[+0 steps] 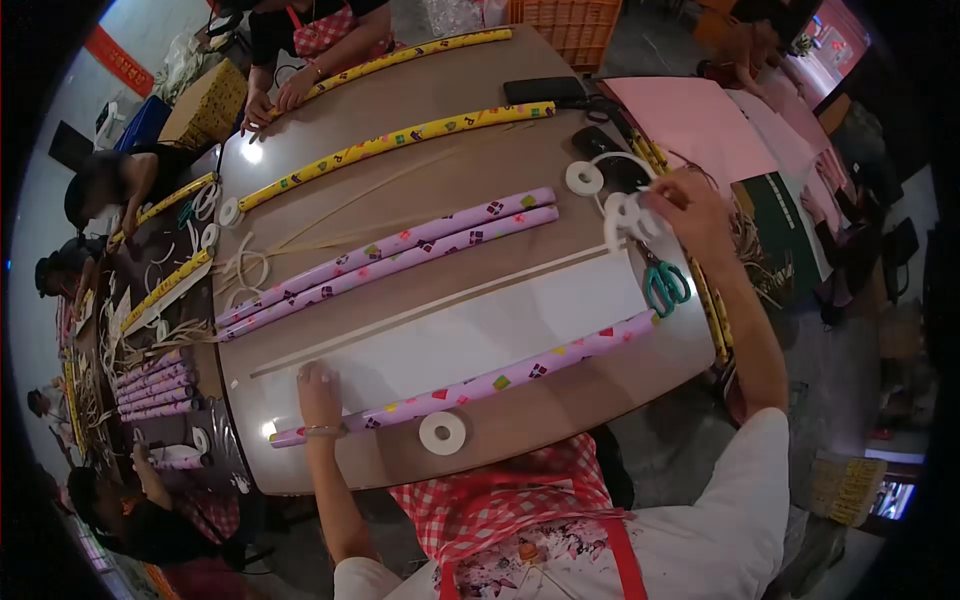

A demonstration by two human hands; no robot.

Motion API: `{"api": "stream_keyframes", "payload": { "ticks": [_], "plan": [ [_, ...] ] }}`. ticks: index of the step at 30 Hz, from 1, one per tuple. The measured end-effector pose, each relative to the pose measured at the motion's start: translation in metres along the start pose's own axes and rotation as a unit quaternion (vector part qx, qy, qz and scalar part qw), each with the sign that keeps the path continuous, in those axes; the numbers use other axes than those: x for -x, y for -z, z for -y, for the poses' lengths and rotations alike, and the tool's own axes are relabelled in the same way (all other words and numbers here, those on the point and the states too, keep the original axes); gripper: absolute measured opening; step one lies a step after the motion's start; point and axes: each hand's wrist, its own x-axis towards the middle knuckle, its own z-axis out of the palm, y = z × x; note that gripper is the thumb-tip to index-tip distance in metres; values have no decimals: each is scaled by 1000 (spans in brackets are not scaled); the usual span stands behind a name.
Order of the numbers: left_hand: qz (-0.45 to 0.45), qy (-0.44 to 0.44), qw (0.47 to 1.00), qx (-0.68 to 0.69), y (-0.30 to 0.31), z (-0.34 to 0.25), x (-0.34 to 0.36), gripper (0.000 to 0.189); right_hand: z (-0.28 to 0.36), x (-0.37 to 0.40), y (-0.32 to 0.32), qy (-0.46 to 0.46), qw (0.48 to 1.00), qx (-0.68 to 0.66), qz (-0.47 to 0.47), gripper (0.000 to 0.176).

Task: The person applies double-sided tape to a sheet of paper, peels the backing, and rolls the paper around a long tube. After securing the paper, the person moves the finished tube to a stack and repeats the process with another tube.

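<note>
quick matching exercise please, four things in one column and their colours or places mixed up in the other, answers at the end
1. scissors nearest the right hand
2. front tape roll
3. plastic crate
4. left hand

a. at the white sheet, wrist over a lilac tube
b. orange
c. teal handles
d. between the nearest lilac tube and the wearer's edge of the table

Pairs: 1-c, 2-d, 3-b, 4-a
</note>
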Motion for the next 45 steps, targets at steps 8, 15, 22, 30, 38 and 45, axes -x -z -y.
{"api": "stream_keyframes", "payload": {
  "ticks": [8,15,22,30,38,45],
  "plan": [
    [-13,34,999,22,-4,3,-6,27,60,165,79,-8,853,25,522,12],
    [-6,38,999,23,-3,3,-13,24,147,286,-231,222,752,-205,586,13],
    [3,26,1000,-1,-1,3,-17,18,227,535,-516,116,666,-495,546,52],
    [8,2,1000,10,-10,13,-17,19,233,342,-296,256,755,-218,564,19],
    [-95,-20,990,100,-10,18,-13,21,63,245,-136,187,977,33,99,18],
    [-58,12,995,83,2,14,-13,20,29,202,-114,207,965,122,105,28]
  ]
}}
